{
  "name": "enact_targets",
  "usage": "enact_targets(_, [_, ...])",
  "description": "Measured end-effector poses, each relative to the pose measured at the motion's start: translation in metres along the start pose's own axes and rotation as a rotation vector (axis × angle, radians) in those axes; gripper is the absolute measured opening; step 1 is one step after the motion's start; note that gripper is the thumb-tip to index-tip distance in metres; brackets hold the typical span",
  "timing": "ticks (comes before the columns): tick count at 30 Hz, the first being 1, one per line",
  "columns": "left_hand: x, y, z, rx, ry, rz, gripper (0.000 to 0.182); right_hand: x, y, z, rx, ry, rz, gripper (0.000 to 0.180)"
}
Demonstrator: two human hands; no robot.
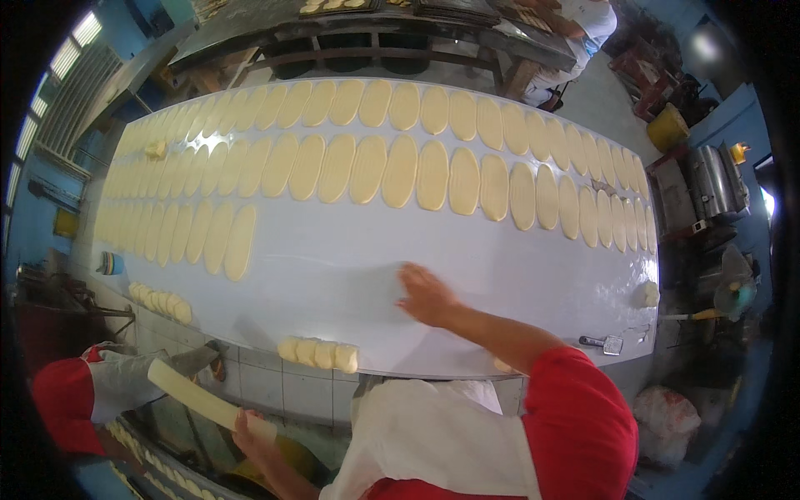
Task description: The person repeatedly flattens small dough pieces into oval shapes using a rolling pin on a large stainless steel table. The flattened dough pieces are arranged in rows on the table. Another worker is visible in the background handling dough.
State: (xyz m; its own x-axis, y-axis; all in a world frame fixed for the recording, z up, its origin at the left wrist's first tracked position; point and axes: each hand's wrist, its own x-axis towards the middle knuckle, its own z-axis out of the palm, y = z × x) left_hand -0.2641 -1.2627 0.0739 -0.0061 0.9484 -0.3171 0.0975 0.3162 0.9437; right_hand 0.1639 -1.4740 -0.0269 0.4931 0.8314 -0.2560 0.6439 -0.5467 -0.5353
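Observation:
My left hand [253, 431] is low at the left, off the table, gripping one end of a long, flat, pale strip [200, 400] that looks like dough. The strip slants up and left from my fingers. Over the middle of the white tabletop [337, 262], my right hand [428, 294] is blurred, with its thumb apart from the fingers and nothing visible in it. Whether it touches the surface cannot be made out. Beyond it lie long rows of flat oval dough pieces [400, 169], with a shorter row [240, 240] to the left.
Dough lumps [319, 354] sit at the near edge; more lumps [161, 302] lie further left. A scraper [603, 344] rests at the near right. A person in a red sleeve [62, 406] is at the left; another person [587, 25] is by the dark table [250, 40] behind.

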Motion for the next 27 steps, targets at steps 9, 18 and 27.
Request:
enact_targets(9, [-0.090, 0.011, 0.050, 0.026, 0.011, -0.011, 0.034, -0.241, 0.270, -0.081, -0.276, 0.362, 0.557, 0.094])
enact_targets(18, [-0.144, 0.021, 0.033, 0.001, 0.183, 0.150, 0.037, -0.074, 0.076, -0.041, -0.411, -0.242, -0.296, 0.100])
enact_targets(27, [-0.160, 0.040, -0.017, 0.241, 0.384, 0.262, 0.042, 0.078, -0.074, 0.008, -0.379, -0.167, -0.533, 0.096])
